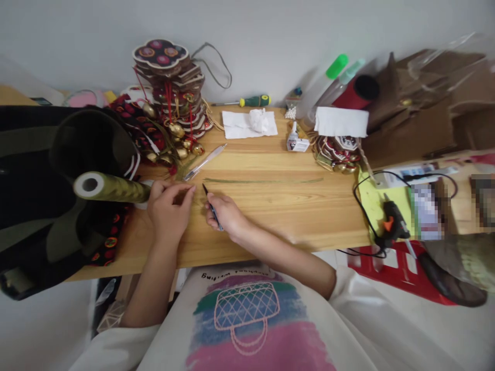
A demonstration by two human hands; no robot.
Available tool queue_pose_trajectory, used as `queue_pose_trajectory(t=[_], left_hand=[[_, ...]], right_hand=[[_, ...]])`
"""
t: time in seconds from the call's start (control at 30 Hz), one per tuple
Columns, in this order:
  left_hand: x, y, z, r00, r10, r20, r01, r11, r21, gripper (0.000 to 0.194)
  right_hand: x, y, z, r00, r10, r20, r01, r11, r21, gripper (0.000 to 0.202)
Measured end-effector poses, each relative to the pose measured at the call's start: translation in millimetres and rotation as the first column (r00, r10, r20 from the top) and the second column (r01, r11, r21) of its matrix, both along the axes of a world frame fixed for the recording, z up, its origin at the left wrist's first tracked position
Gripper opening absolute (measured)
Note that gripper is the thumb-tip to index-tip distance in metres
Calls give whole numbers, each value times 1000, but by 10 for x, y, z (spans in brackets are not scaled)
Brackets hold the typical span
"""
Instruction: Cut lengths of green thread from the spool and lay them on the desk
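My left hand [169, 208] is over the table's left part, thumb and finger drawn together in a pinch. Whatever is between those fingertips is too small to make out. In my right hand [225, 214] is a slim dark tool with a pointed black tip [205, 189], looking like small snips or tweezers. Its tip points away from me, just right of my left fingertips. Beyond the right hand, a thin green cord [263, 181] lies stretched across the wood. A clear pen [204, 162] rests slantwise behind my left hand. Beside that hand stands a spool of olive-green thread [112, 187].
Stacked patterned ornaments with bells [170, 82] stand at the back left. A screwdriver [255, 100], a white tissue [258, 121] and a small glue bottle [296, 138] lie along the back. To the right are a glue gun [394, 219] with its cable and a brown bag [413, 118].
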State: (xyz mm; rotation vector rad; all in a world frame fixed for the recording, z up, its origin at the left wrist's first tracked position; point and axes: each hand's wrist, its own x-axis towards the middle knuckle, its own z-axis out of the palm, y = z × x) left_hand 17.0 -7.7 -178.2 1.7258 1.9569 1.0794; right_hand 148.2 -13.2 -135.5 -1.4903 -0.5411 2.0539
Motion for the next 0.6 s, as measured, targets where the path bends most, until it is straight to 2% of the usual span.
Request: queue_pose_trajectory(t=[0.3, 0.6], left_hand=[[-2, 2, 24, 1000, -18, -5, 18, 1000, -10, 22], [10, 4, 9, 1000, 0, -16, 0, 1000, -8, 9]], right_hand=[[-2, 1, 9, 1000, 9, 26, -9, 999, 32, 39], [-4, -6, 15, 999, 0, 32, -1, 999, 33, 39]])
